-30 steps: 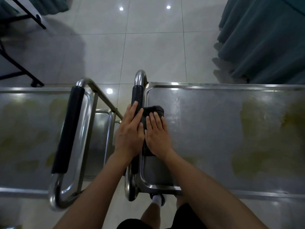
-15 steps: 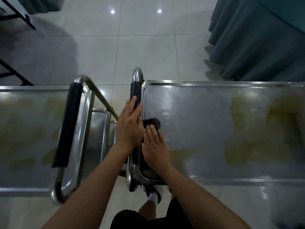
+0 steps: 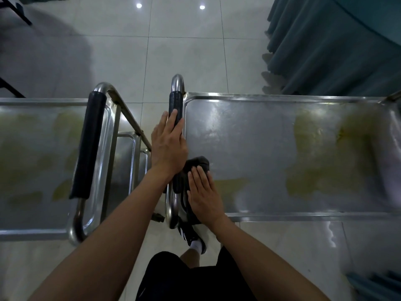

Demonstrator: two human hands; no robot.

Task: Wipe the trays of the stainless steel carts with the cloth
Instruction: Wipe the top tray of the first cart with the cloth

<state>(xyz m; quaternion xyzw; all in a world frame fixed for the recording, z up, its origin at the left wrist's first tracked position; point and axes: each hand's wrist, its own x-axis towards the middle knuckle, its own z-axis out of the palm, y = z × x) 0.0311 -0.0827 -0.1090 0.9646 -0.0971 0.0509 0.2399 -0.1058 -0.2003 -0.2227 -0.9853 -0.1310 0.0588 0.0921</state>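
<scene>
The right hand [image 3: 205, 195] presses flat on the dark cloth [image 3: 195, 168] at the right tray [image 3: 260, 148]'s near-left corner; the left hand [image 3: 168, 146] rests open-fingered on the handle [image 3: 176, 105] — the wheeled cart may roll, leaving the yellow stains [image 3: 325, 161] unwiped.

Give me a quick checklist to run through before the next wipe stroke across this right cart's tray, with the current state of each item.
1. Cloth under the wiping hand: ok. The right hand lies flat on the dark cloth.
2. Cloth on the tray: ok. It sits at the near left corner of the right cart's tray.
3. Cart steadied: ok. The left hand rests on the black handle grip.
4. Path to the right free of objects: ok.
5. Dirt left to wipe: not ok. Yellowish stains cover the tray's right part, and a patch lies beside the cloth.
6. Cloth clean enough: cannot tell.
</scene>
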